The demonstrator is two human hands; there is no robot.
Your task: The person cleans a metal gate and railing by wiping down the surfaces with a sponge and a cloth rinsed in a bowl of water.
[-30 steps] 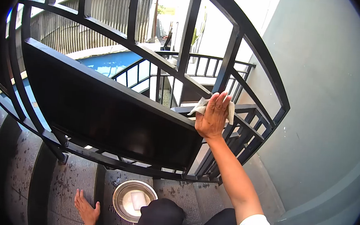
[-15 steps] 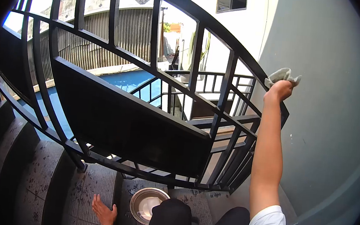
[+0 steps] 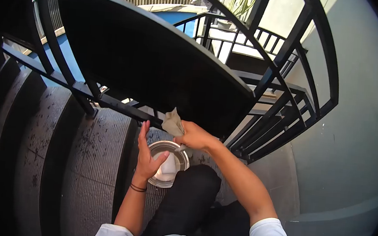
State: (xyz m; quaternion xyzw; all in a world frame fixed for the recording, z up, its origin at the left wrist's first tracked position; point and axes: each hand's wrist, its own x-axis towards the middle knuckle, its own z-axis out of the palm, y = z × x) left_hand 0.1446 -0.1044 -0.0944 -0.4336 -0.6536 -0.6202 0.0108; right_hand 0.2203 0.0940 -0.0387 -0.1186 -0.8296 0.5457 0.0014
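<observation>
My right hand (image 3: 192,135) is closed round a crumpled pale cloth (image 3: 173,123), held above the far rim of a metal bowl (image 3: 187,162). To its left my left hand (image 3: 148,156) is raised over the bowl's left side, thumb apart from the fingers and nothing in it. Inside the bowl lies a white block-shaped object (image 3: 165,164), partly hidden by my left thumb. Just beyond both hands stands the black railing with its solid dark panel (image 3: 154,52).
Curved grey steps (image 3: 96,155) with dark wet spots run down the left side. A grey wall (image 3: 353,146) rises at the right. My knees in black trousers (image 3: 187,194) are close to the bowl. Lower railings stand beyond the panel.
My right hand has come down from the upper rail with the cloth to above the bowl. My left hand has lifted off the step to the bowl. The view has tilted down.
</observation>
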